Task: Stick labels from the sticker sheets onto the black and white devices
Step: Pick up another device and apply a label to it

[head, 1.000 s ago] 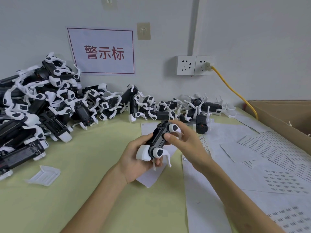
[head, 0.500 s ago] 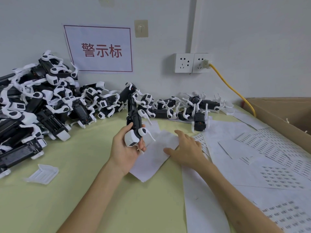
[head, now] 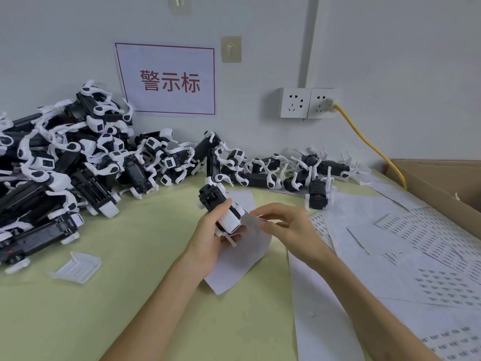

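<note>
The left hand (head: 208, 239) has its grip clamped round one black and white device (head: 214, 199) above the worktop (head: 135, 256); the right hand (head: 289, 227), grip too blurred to tell, hovers beside it over a sticker sheet (head: 247, 259); the pile (head: 65, 165) behind suggests much labelling remains

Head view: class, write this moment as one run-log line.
left hand: grips black-and-white device | right hand: curled at white sheet edge, pinch unclear | device pile: against wall
</note>
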